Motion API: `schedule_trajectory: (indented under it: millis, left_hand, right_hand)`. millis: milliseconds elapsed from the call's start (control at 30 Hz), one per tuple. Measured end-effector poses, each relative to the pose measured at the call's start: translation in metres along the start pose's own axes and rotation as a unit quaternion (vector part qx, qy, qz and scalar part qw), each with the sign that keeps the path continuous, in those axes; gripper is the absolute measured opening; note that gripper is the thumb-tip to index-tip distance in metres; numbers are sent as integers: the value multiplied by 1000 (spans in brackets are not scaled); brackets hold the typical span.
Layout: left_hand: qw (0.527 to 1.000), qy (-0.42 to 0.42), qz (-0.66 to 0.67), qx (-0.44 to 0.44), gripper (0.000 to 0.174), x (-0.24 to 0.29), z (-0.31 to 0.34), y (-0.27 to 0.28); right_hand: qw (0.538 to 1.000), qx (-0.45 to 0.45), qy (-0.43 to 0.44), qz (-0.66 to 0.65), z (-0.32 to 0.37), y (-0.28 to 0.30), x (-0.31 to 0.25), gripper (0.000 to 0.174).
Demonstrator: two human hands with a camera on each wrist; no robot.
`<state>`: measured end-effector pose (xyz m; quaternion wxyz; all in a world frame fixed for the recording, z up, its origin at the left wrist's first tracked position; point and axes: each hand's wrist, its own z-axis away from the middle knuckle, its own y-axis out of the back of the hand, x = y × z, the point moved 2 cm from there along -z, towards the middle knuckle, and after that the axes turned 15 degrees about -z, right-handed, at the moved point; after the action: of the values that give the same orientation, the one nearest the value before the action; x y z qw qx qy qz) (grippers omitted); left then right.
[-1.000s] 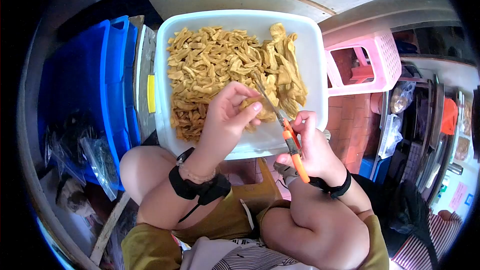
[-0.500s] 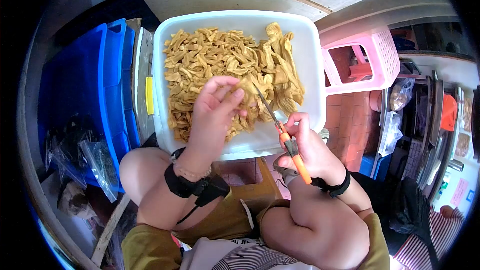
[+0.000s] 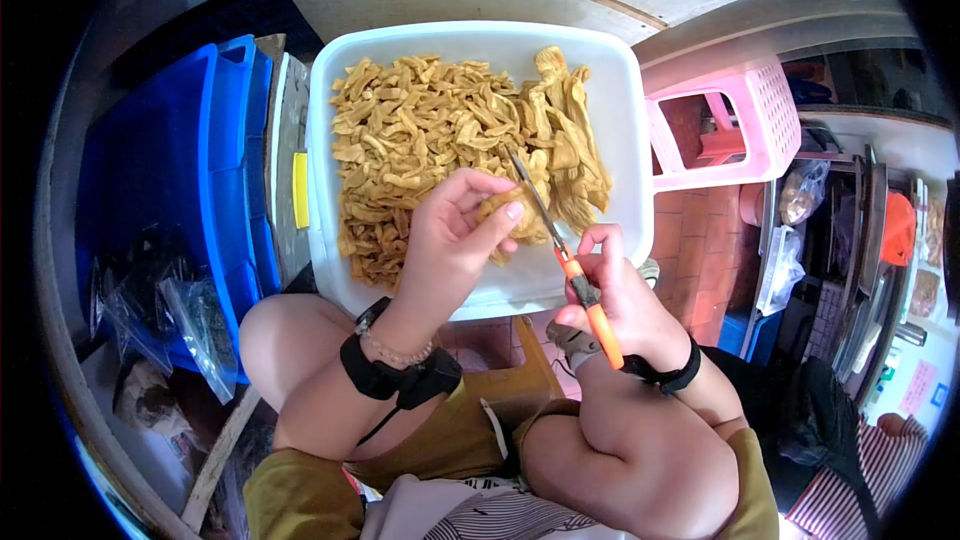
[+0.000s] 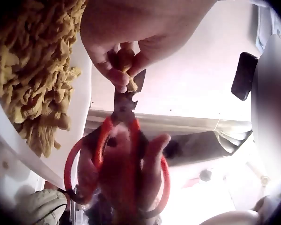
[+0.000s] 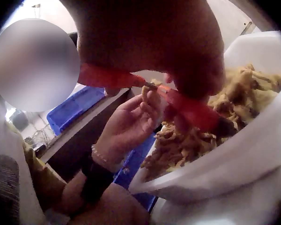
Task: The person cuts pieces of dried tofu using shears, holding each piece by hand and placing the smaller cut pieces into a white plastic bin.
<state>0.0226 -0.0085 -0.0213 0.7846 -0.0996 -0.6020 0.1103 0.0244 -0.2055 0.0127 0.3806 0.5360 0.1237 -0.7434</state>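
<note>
My left hand (image 3: 450,235) pinches a wrinkled yellow-brown strip (image 4: 132,84), apparently preserved vegetable, between thumb and fingers above a white tub (image 3: 627,140). Orange-handled scissors (image 3: 578,285) are gripped in my right hand (image 3: 630,300), their tips pointing away from the body. In the left wrist view the blades stand parted at the strip, close by the left fingertips. Small cut-looking pieces (image 3: 400,120) heap over the tub's left and middle. Longer whole pieces (image 3: 570,130) lie along its right side; the left hand hides part of the heap.
Blue crates (image 3: 150,170) stand to the left of the tub, with clear plastic bags (image 3: 200,325) near them. A pink plastic stool (image 3: 770,125) stands on the right over a red tiled floor (image 3: 690,250). Shelves with bagged goods line the far right.
My left hand moved up and left with its piece, then came back down to the scissor blades. The scissors' handles, spread a second ago, look narrower in the head view. The tub stays put.
</note>
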Motion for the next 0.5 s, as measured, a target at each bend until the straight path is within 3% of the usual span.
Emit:
schedule_trajectory:
  millis: [267,333,500]
  left_hand:
    - [998,63,14,19,15,5,-5,13]
    - [996,58,66,10,16,6,-8,22]
    - [996,22,77,42,19,11,-10,21]
  right_hand:
    - [996,77,42,13,2,-3,7,64]
    - [989,132,20,-69,2,0,20,63]
    - [992,102,72,-12,3,3,11,68]
